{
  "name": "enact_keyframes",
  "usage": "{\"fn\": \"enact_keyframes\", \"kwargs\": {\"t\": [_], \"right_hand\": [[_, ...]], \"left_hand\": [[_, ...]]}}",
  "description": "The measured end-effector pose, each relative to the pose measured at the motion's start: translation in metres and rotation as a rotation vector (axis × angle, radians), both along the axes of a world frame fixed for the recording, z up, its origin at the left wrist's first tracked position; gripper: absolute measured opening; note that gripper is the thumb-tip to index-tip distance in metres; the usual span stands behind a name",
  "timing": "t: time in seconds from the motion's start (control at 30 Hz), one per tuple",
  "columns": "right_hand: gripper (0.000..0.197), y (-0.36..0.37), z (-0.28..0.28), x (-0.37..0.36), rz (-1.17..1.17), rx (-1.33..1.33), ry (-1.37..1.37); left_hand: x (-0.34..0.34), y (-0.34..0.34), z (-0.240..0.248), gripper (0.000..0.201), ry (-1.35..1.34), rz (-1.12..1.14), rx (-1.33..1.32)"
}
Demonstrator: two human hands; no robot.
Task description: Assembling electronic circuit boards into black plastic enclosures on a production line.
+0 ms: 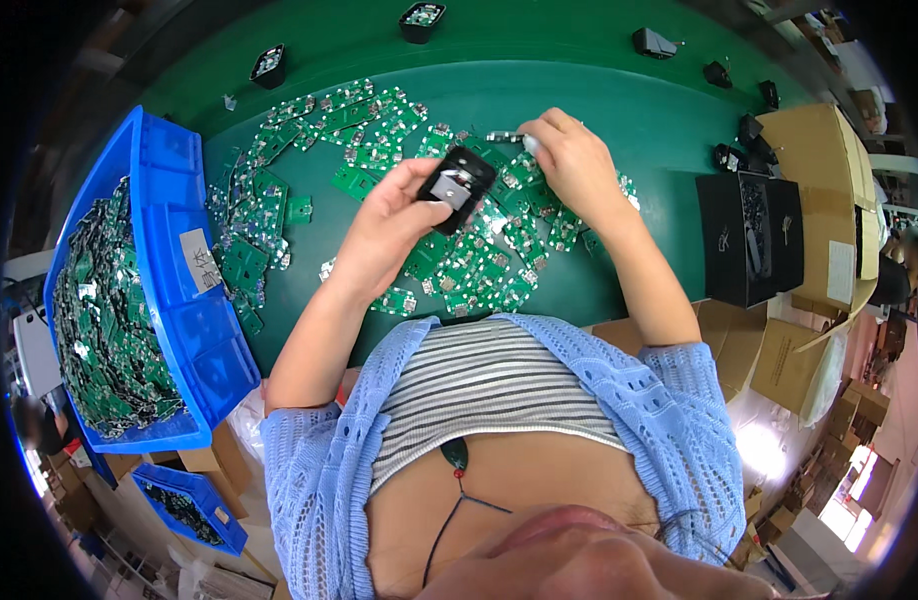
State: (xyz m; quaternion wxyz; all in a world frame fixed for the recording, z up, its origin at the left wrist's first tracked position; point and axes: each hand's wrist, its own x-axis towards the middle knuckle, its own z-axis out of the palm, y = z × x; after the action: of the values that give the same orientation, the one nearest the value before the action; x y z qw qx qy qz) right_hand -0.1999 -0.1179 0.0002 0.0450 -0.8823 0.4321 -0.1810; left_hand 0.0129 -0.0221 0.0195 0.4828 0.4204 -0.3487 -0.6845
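Black plastic housing shell [457, 187], small, rectangular, with a pale metal piece showing inside it, sits raised over the green table mat [619, 90], near its middle, above the scatter of boards. Left hand [394, 222] has it: fingers curled round the left side, thumb pressed near the lower edge, firm pinch, shell tilted with its open face up toward the camera. Right hand [569, 160] is just right of the shell, not touching it; fingers bunched and mostly closed, tips pinching a small silver metal part [506, 137] at the upper left of the hand. Exactly how the part is pinched is too small to tell.

Under both hands: loose spread of small green circuit boards [459, 265] with silver components, covering the mat from the left edge to past the right wrist. Big blue plastic bin [194, 320] at the left edge of the table, piled with more green boards. Second, smaller blue bin [189, 505] lower down by the floor. Two small black trays [269, 65] at the far edge of the mat. Open black box [749, 235] on the right, with brown cardboard cartons [819, 150] beside it. Several small black parts [729, 155] lie near that box.
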Motion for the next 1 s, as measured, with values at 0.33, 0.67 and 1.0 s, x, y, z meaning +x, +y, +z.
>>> {"fn": "enact_keyframes", "kwargs": {"t": [0.33,0.67,1.0], "right_hand": [[0.034,0.031,0.043,0.021,0.278,0.187,-0.542],[0.017,0.045,0.003,0.035,0.014,0.813,-1.083],[0.03,0.061,0.05,0.04,0.098,0.735,-1.231]], "left_hand": [[-0.013,0.003,0.008,0.024,-0.498,-0.024,-0.428],[-0.012,0.004,-0.006,0.023,-0.013,0.129,0.014],[-0.003,0.0,-0.009,0.021,-0.264,0.223,-0.057]]}}
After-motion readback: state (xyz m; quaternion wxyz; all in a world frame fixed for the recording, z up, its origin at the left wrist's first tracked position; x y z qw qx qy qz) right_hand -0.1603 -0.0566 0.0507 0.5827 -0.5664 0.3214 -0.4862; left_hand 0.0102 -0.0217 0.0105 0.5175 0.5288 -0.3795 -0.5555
